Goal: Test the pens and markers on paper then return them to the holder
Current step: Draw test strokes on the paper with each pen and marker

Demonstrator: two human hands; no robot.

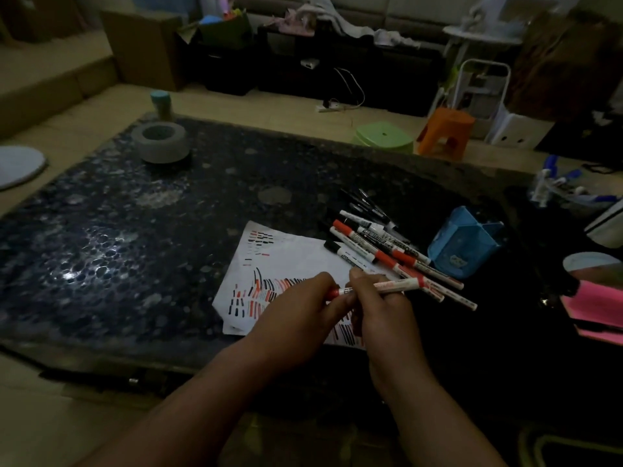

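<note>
White and red, the marker (401, 284) is held just above the paper (290, 254), its barrel gripped by the right hand (381, 311) and its red cap (333, 293) pinched by the left hand (296, 311). The cap is best drawn straight along a steadied barrel.

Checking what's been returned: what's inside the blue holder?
No pens stick out of the holder; only its blue dividers show. Its bottom is hidden behind its walls. The markers lie piled beside it.

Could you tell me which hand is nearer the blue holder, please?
Right. The right hand lies down-left of the blue holder; the left hand is farther left, over the paper.
</note>
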